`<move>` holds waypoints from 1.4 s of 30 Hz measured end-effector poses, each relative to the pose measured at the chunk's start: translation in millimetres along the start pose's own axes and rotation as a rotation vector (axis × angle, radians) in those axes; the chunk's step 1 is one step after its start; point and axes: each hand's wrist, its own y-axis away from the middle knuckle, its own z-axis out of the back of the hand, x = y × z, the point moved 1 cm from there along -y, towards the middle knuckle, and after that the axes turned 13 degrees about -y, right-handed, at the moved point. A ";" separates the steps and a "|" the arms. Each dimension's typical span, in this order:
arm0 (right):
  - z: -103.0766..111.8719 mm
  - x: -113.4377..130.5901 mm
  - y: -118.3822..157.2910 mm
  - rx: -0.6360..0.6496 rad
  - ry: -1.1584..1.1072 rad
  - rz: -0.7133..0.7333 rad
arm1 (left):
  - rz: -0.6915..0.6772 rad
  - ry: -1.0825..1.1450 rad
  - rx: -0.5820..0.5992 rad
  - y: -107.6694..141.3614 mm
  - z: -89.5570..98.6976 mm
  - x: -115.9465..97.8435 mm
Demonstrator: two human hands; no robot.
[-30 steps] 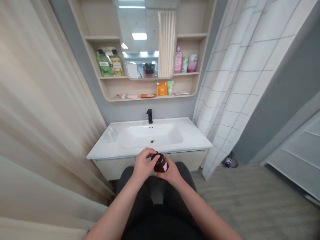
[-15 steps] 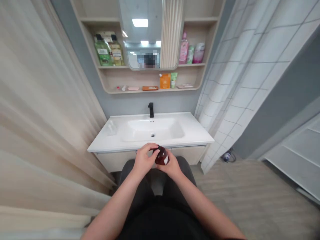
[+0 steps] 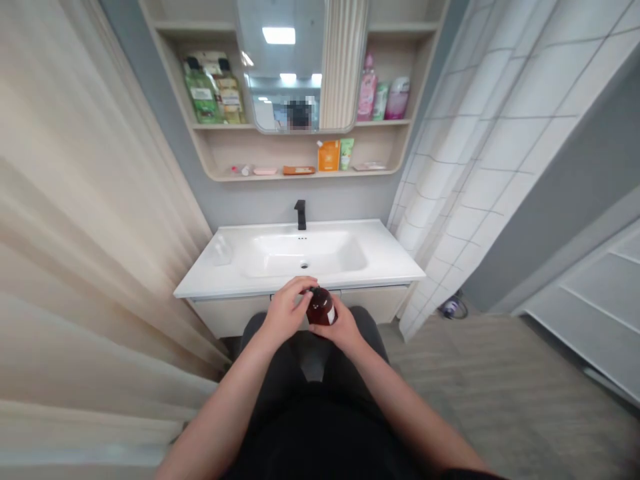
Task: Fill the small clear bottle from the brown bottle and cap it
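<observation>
Just in front of the white sink [image 3: 395, 263], the left hand [image 3: 286, 312] is curled closed over the top of a brown bottle [image 3: 322, 309] and the right hand [image 3: 345, 327] grips its body, hiding the top, so whether it is opened cannot be told.

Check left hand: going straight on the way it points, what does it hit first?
The dark top of the brown bottle. The left hand points across it, and its fingertips appear to rest on it, though depth is hard to judge from this view.
</observation>
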 end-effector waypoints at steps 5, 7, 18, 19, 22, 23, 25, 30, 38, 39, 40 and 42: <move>-0.2 -4.0 0.0 0.029 -0.026 0.001 | 0.022 0.077 0.004 0.9 1.1 7.7; -1.0 -6.3 0.7 0.046 -0.033 0.002 | 0.097 0.037 -0.028 1.9 -1.7 9.2; -3.6 -11.3 4.5 0.020 -0.017 -0.009 | 0.279 0.295 -0.030 10.6 -21.9 18.0; -3.5 -10.8 4.4 0.016 -0.013 -0.009 | 0.303 0.308 -0.041 10.8 -24.1 19.2; -1.7 -9.6 2.8 0.054 -0.031 -0.017 | 0.313 0.337 -0.031 11.5 -26.5 22.4; -1.1 -9.9 1.8 0.068 -0.041 -0.022 | 0.296 0.336 -0.022 12.0 -26.1 23.0; -1.5 -11.7 -1.4 0.061 -0.049 -0.030 | 0.255 0.303 -0.001 13.8 -24.5 23.4; -14.7 -20.8 -19.0 0.023 -0.043 -0.002 | 0.304 0.113 0.036 15.6 -21.1 32.4; 29.4 -49.2 -63.6 0.067 0.050 -0.045 | 0.457 -0.281 -0.256 -17.5 72.8 122.8; 44.1 -55.3 -67.7 0.026 0.057 -0.058 | 0.501 -0.368 -0.293 -22.1 92.4 138.6; 59.0 -61.3 -71.1 -0.007 0.061 -0.077 | 0.541 -0.450 -0.337 -26.3 111.7 154.0; 87.2 -71.4 -77.3 -0.049 0.066 -0.120 | 0.605 -0.585 -0.387 -33.7 146.1 182.7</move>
